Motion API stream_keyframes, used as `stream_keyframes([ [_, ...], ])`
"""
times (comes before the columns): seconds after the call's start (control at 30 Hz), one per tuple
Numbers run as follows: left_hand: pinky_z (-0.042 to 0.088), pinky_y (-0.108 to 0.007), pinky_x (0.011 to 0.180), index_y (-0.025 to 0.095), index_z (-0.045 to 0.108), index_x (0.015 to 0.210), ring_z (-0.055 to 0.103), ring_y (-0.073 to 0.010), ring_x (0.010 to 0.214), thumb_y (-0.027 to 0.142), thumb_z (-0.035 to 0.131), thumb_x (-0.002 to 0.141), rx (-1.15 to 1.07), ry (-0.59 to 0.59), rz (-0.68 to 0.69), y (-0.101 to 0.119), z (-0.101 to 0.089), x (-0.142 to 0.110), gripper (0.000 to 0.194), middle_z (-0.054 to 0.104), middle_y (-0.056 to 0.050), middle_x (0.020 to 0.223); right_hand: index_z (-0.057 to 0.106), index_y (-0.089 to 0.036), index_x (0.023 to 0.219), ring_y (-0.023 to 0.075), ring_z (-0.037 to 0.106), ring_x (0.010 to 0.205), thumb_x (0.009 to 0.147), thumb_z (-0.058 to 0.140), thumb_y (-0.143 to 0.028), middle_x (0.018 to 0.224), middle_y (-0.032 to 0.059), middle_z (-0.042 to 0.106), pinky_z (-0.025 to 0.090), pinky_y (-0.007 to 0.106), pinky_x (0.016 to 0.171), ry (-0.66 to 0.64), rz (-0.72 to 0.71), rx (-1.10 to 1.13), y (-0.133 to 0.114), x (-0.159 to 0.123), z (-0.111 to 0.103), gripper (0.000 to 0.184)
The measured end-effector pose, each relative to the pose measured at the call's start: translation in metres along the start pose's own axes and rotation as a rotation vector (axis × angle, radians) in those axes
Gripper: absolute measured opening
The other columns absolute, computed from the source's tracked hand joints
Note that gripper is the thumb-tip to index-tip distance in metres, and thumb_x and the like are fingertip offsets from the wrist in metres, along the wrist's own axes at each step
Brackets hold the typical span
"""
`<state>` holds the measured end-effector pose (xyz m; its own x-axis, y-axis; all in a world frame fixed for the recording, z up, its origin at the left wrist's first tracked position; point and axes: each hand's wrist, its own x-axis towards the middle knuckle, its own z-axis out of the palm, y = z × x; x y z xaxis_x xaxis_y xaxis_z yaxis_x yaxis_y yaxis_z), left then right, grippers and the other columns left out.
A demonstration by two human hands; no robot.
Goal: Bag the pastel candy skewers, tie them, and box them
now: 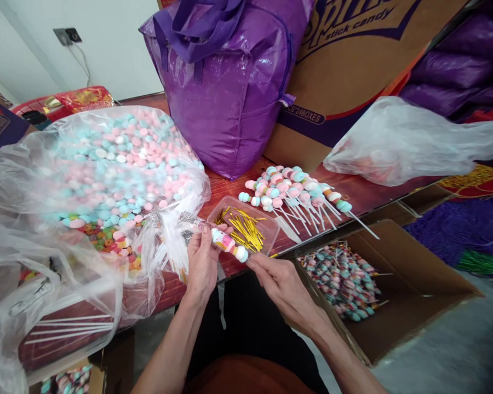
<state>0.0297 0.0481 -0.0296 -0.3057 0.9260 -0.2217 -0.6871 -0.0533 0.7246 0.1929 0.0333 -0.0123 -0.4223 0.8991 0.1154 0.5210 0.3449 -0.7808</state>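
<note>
A candy stick [229,244], threaded with pink, yellow, white and pale blue candies, lies slantwise between my hands. It seems to be in a clear printed wrapper. My left hand [201,262] is closed round its upper left end, thumb on top. At the pale blue lower end, my right hand [277,279] pinches it; whether the fingertips grip the stick or the wrapper's edge is hidden. Just behind my hands stands a clear plastic tub [271,221] of gold twist ties [246,227]. Clear wrappers [170,241] are bunched left of my left hand.
A large clear bag of pastel candies [119,148] covers the table's left. Unwrapped candy sticks [296,189] are piled right of the tub. Below the edge, a carton [411,295] holds wrapped ones [340,276]. A purple bag [230,98] stands behind; white sticks [72,328] lie front left.
</note>
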Motion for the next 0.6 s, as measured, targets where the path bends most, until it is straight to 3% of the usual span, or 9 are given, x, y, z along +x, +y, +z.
stream_keyframes([
  [0.13,0.056,-0.033,0.083,0.016,0.067,0.092,0.074,-0.0190,0.082,0.047,0.080,0.075,0.017,-0.002,-0.041,-0.003,-0.001,0.002,0.038,0.076,-0.006,0.089,0.043,-0.021,0.065,0.0101,0.038,0.054,0.100,0.040,-0.028,0.059,-0.0052,0.041,0.030,0.023,0.054,-0.063,0.073,0.069,-0.002,0.001,0.001,0.035],
  [0.4,0.056,-0.037,0.084,0.015,0.065,0.090,0.074,-0.0236,0.090,0.049,0.078,0.077,0.002,-0.048,-0.123,-0.010,0.004,-0.005,0.038,0.075,-0.007,0.085,0.051,-0.022,0.072,0.0127,0.042,0.057,0.099,0.041,-0.030,0.063,-0.0023,0.048,0.033,0.024,0.056,0.060,0.082,0.071,-0.006,0.007,0.020,0.030],
  [0.6,0.056,-0.036,0.085,0.014,0.066,0.096,0.074,-0.0216,0.087,0.051,0.074,0.080,-0.032,-0.023,-0.138,-0.006,-0.003,0.001,0.041,0.076,-0.008,0.090,0.042,-0.021,0.061,0.0113,0.038,0.052,0.098,0.046,-0.035,0.054,-0.0047,0.042,0.030,0.024,0.054,0.035,0.185,0.165,-0.006,0.004,0.020,0.040],
])
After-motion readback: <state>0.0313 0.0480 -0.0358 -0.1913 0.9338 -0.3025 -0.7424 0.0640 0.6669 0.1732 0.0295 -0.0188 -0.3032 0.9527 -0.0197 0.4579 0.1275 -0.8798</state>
